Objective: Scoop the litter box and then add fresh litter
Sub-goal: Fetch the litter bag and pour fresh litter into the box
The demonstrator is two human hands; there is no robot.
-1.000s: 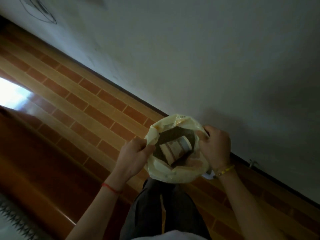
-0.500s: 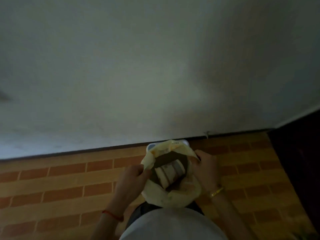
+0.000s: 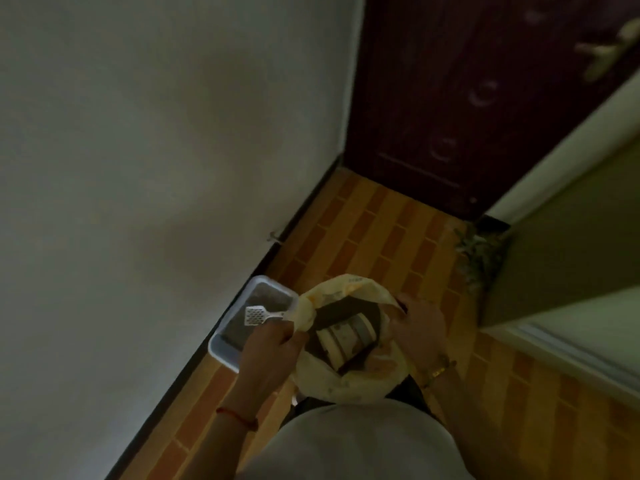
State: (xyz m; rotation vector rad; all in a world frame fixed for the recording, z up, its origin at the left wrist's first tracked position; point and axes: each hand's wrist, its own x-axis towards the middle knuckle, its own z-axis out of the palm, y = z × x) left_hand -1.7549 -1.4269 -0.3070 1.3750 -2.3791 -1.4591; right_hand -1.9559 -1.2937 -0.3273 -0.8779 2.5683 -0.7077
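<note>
I hold a pale yellow litter bag open in front of me. My left hand grips its left rim and my right hand grips its right rim. Inside the bag lies dark litter with a paper cup on its side. A white litter box with dark litter sits on the floor against the wall, just left of the bag. A white slotted scoop rests across the box.
A white wall fills the left side, with a dark skirting along the brick-patterned floor. A dark red door with a handle stands ahead. A light door frame and wall are at the right.
My view has swung to the right, so the door, the litter box and the scoop have come into sight. Both hands keep the same hold on the bag's rim.
</note>
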